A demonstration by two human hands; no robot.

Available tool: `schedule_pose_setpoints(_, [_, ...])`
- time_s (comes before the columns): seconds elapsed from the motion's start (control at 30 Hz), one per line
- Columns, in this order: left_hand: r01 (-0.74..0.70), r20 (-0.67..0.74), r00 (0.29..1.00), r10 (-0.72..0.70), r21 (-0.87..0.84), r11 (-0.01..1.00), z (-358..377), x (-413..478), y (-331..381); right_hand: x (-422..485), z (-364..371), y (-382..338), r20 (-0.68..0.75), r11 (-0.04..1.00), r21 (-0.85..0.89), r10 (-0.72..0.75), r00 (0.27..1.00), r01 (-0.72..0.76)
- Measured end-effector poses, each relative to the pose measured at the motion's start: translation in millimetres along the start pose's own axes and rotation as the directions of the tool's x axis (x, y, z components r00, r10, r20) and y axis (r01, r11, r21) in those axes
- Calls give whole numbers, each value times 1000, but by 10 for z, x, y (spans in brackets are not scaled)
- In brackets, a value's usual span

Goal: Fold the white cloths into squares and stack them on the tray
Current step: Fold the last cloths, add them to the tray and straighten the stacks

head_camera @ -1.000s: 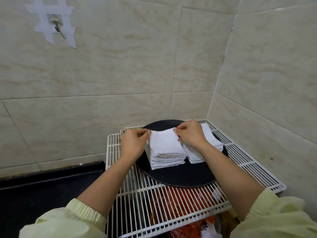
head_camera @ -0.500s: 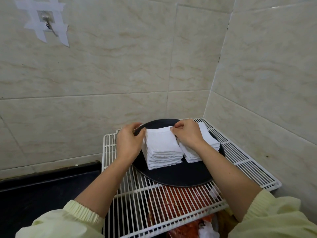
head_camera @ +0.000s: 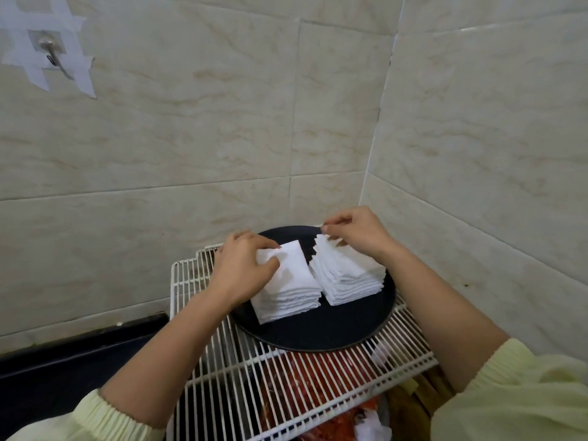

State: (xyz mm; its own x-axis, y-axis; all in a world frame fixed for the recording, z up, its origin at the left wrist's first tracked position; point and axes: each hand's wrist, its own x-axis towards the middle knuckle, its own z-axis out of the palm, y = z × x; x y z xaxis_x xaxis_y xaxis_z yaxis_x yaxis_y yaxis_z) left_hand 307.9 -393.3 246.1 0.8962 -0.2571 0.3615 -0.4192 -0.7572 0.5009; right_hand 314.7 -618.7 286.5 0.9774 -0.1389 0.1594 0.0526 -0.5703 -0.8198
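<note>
Gripped the top of the left stack [head_camera: 296,281] with the left hand [head_camera: 241,272], fingers and thumb curled over it. Pinched the far corner of the right stack [head_camera: 346,275] between thumb and forefinger of the right hand [head_camera: 356,232]. Found the 2 stacks side by side on the black tray [head_camera: 318,332] atop a wire rack [head_camera: 222,393].

1. Two stacks of folded white cloths: the left stack [head_camera: 288,292] and the right stack [head_camera: 348,278]. The layers in each are too fine to count.
2. One round black tray [head_camera: 318,334].
3. One white wire rack [head_camera: 222,380].
4. Two hands: the left hand [head_camera: 243,270] and the right hand [head_camera: 358,233].
5. One wall hook [head_camera: 51,55].
</note>
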Motion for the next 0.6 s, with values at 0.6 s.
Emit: schedule_pose_setpoints(0.6, [538, 435, 843, -318, -666, 517, 1041, 222, 1043, -63, -422, 901, 275, 780, 455, 337, 901, -431])
